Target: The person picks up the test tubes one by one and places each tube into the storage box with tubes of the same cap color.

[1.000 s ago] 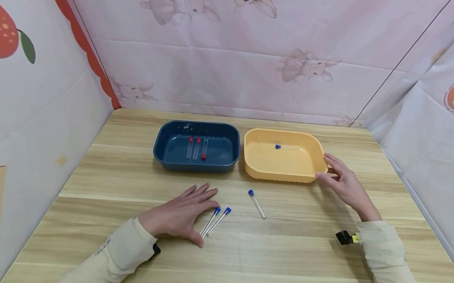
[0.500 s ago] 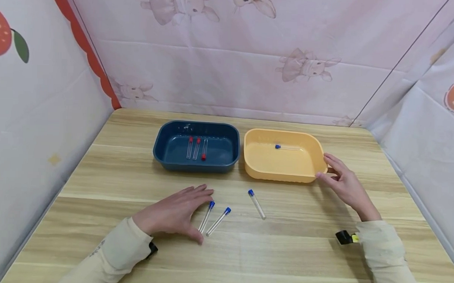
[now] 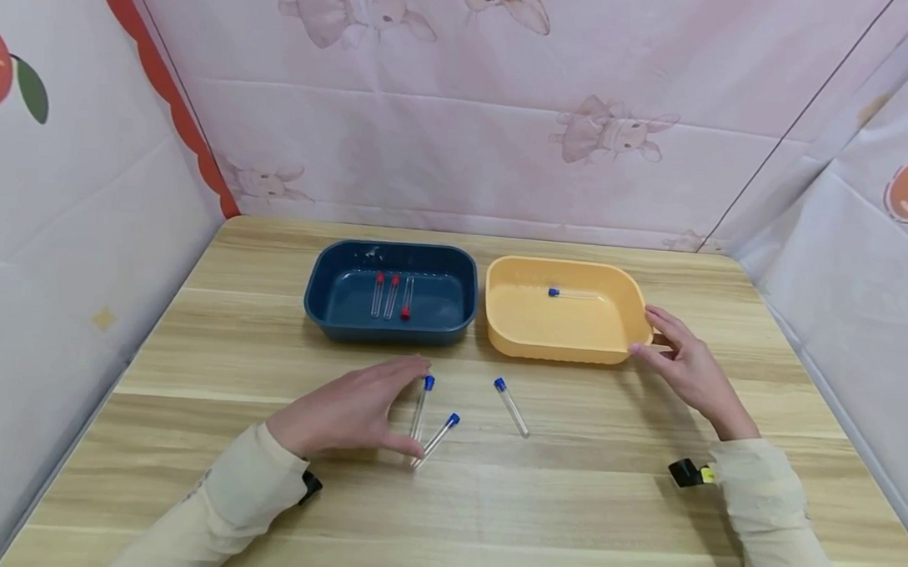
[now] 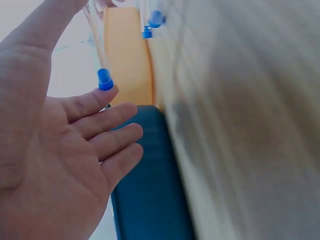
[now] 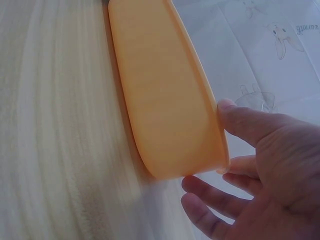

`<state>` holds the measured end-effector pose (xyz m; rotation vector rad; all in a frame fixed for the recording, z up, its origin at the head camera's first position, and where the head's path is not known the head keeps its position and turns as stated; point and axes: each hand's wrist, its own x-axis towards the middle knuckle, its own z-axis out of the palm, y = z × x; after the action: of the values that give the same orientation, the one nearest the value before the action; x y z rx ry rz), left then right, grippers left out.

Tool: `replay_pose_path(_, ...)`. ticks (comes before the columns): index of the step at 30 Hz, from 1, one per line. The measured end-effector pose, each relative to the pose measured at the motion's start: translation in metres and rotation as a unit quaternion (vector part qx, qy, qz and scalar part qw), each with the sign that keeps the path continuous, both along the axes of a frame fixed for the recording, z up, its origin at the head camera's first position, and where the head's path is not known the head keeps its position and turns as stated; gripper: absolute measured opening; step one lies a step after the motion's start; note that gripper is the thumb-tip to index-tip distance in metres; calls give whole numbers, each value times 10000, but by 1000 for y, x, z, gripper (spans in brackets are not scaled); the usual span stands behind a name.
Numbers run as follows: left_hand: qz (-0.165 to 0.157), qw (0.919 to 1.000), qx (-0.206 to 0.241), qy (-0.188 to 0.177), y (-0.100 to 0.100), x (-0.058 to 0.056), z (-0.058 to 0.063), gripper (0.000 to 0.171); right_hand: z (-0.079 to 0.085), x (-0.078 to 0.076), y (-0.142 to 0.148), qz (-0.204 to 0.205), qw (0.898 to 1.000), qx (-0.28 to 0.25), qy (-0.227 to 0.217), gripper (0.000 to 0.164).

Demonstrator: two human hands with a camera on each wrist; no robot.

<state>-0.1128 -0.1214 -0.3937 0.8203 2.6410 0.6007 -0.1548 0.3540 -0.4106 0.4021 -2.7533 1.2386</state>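
My left hand (image 3: pixel 348 409) pinches a blue-capped test tube (image 3: pixel 421 412) lengthwise, index fingertip at the cap and thumb at the lower end. In the left wrist view the blue cap (image 4: pixel 105 80) sits against the index fingertip, the other fingers spread. Just right of it lies a second blue-capped tube (image 3: pixel 439 440), its lower end by the thumb. A third one (image 3: pixel 511 408) rests farther right. My right hand (image 3: pixel 693 371) holds the right end of the yellow bin (image 3: pixel 564 352), fingers and thumb at its rim; one blue-capped tube (image 3: pixel 574 295) lies inside.
Left of the yellow bin stands a dark blue bin (image 3: pixel 388 335) with three red-capped tubes (image 3: pixel 391 298) in it. Both bins are on a wooden table (image 3: pixel 536 512). Printed cloth walls (image 3: pixel 459 150) enclose the table at the back and sides.
The left hand has closed on the left tube and carried it slightly forward and right, turning it more upright in the head view. The right hand stays at the yellow bin.
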Motion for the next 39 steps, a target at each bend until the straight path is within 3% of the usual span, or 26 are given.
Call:
replay_pose_path(7, 214, 9993, 304, -48, 12, -6, 13, 111, 0, -1, -1, -41, 10000, -29, -51, 65)
replay_pose_path(20, 61, 9980, 524, 340, 36, -23, 28, 113, -1, 0, -2, -22, 10000, -54, 34, 61)
replay_pose_path(27, 189, 9976, 529, 409, 54, -34, 38, 109, -2, 0, 0, -55, 10000, -59, 59, 60)
replay_pose_path(39, 352, 9951, 772, 500, 80, -58, 42, 104, -3, -1, 0, -60, 10000, 10, 55, 61)
